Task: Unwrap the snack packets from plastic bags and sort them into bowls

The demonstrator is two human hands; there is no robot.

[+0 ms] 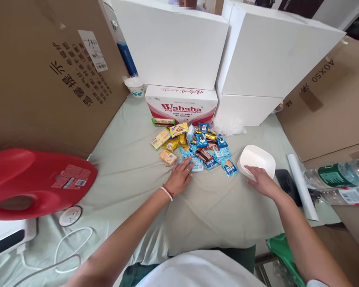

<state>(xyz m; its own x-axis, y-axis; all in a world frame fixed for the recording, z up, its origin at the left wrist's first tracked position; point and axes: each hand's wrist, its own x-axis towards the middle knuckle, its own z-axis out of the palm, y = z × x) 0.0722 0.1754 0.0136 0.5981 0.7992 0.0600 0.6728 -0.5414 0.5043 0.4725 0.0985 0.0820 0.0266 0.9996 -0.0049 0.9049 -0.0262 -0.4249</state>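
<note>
My left hand [181,176] reaches to the near edge of a pile of wrapped snacks [202,149], its fingers stretched out and their tips over a light blue packet [197,164]. A clear-wrapped biscuit [168,157] lies just left of those fingers, and a blue packet [229,166] at the pile's right edge. To the right, a shallow white plastic bowl [259,153] sits upright on the cloth. My right hand [262,182] grips its near left rim, with a finger inside and the thumb outside. Part of the bowl's near wall is hidden behind this hand.
Behind the pile stand a Wahaha carton [182,101] and white boxes [176,44]. Cardboard walls [48,79] flank the table. A red jug [42,179] and white cable [74,255] lie left; a white roll [302,187] and plastic bottles [341,175] lie right.
</note>
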